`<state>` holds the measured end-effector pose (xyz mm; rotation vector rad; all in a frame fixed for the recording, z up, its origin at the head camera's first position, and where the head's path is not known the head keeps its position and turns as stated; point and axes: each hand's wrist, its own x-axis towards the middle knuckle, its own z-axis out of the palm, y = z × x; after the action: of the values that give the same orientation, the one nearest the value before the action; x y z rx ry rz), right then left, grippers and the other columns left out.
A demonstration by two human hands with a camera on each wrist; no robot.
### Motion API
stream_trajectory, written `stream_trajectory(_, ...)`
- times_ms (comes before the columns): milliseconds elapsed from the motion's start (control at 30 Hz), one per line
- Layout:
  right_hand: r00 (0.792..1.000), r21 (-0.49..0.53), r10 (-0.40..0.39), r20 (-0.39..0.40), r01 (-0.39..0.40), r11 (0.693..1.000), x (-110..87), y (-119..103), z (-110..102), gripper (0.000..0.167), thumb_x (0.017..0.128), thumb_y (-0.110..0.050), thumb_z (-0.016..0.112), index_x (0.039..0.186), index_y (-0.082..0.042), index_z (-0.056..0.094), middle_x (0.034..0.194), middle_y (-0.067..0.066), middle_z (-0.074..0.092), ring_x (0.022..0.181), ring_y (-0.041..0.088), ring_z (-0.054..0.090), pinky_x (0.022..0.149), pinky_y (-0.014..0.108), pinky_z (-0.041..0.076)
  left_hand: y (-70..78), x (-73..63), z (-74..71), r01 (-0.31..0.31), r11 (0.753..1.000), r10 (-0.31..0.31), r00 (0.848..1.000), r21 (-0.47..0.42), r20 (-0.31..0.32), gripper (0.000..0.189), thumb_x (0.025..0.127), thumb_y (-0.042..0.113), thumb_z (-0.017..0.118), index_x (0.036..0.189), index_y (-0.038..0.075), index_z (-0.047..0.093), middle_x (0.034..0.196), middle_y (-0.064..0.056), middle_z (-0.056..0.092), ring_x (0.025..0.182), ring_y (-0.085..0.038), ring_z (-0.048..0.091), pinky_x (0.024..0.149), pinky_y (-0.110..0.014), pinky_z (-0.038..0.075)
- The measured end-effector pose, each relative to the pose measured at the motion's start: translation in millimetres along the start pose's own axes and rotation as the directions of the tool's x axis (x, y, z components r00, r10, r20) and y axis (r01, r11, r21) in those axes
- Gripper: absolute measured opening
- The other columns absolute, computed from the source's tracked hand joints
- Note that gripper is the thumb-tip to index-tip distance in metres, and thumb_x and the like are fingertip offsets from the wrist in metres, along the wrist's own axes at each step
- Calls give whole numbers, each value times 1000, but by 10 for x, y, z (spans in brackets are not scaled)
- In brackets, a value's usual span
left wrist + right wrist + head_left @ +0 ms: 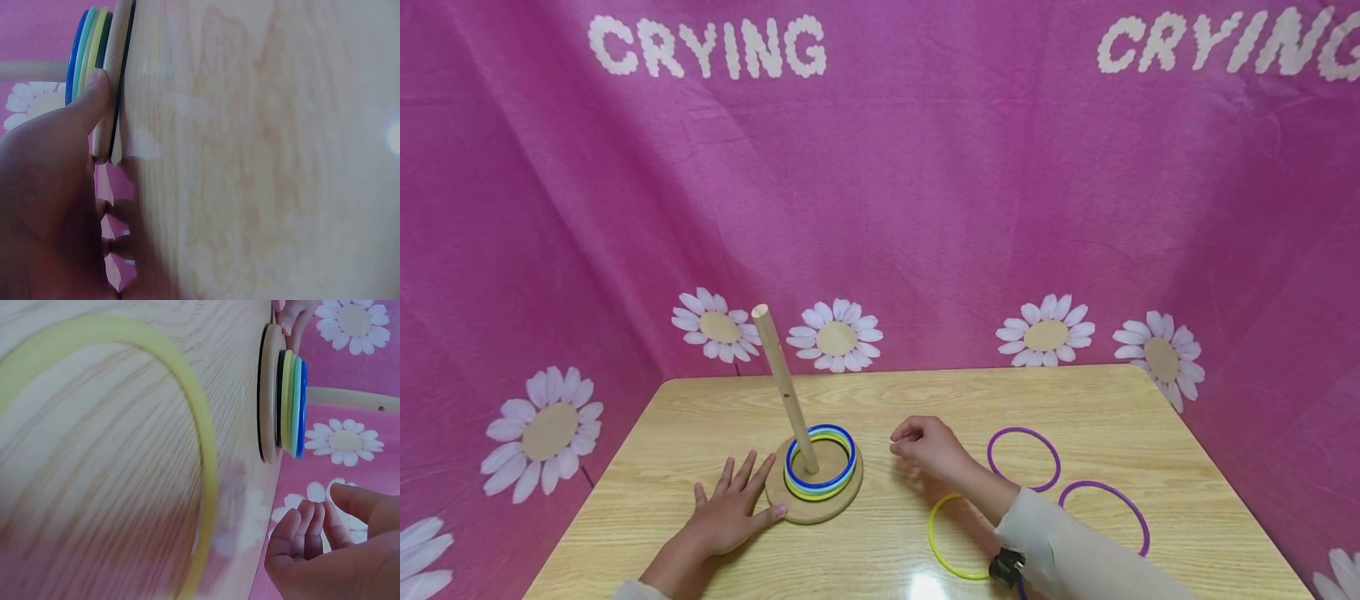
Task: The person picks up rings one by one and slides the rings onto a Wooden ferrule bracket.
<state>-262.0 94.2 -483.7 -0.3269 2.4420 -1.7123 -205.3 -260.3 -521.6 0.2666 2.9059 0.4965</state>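
Prob. v. light, judging by looks: ring stack [294,403] of thin, plastic-type hoops, stiff enough to hold a circle, maybe springy if squeezed, smooth & so a bit slippery, not v. fragile. Lies low on wooden base [805,513], around post [787,396]; blue uppermost, then aqua & yellowish, dark one lowest per wrist views. Loose on counter [925,392], to the right of base: yellow ring [931,527], far purple ring [1022,430], near purple ring [1147,542]; latter two just beside each other, contact hard to call.

Best hold for any hoop: thumb + index pinch on rim; for flat-lying ones, prob. fingertip under edge first. Base & post prob. heavier, solid wood by look; best steadied at disc edge, w/ some risk of sliding if bumped.

L hand [730,510]: palm down, fingers straight & spread beside base's left side, thumb tip touching disc edge; no grip on anything. R hand [932,446]: held above counter, btwn base & loose rings, fingers loosely curled, small gap to thumb in right wrist view, nothing held. R forearm [988,489] angled in from lower right, partly hiding yellow ring.
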Motion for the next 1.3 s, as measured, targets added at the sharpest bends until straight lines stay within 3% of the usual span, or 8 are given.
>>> stream_trajectory(267,1000,62,-6,-3,6,998,-161,83,-295,18,90,-1,72,103,11,68,83,6,64,72,17,60,61,25,50,10,-10,-16,0,1000,0,1000,-10,8,90,95,73,52,167,27,21,173,-16,10,155,-51,-2,102,-89,-4)
stream_trajectory(500,999,42,1,-38,0,999,-243,199,-550,20,92,-2,73,104,13,68,86,8,66,75,14,57,63,25,50,12,-12,-19,6,1000,-6,1000,-23,24,91,95,74,51,167,27,21,173,-16,9,155,-51,-3,102,-88,-5)
stream_trajectory(600,998,57,21,-52,-18,998,-275,249,-668,21,92,0,72,106,14,67,86,8,66,77,14,58,66,27,54,6,-6,-2,2,1000,-2,1000,-21,15,91,95,75,50,167,27,21,173,-16,9,155,-51,-3,102,-88,-5)
stream_trajectory(800,995,73,73,-63,-68,995,-349,346,-938,26,94,-4,71,111,13,65,86,4,63,73,14,56,61,27,52,22,-17,-27,1,1000,-1,1000,-10,13,90,96,73,51,167,27,21,173,-16,10,155,-50,-2,102,-89,-4)
stream_trajectory(1100,981,-13,95,-168,-99,995,-452,493,-1324,29,94,-3,69,117,13,63,96,11,71,82,17,67,67,33,58,17,-16,-24,-1,1000,1,1000,-9,12,91,95,74,51,167,27,21,173,-16,10,155,-50,-2,102,-89,-4)
stream_trajectory(1300,968,-111,92,-235,-121,986,-435,621,-1538,30,93,-4,71,116,13,64,102,15,70,83,16,60,65,29,53,12,-11,-20,2,1000,-2,1000,-3,11,90,96,74,50,167,27,21,173,-16,10,155,-51,-2,102,-89,-4)
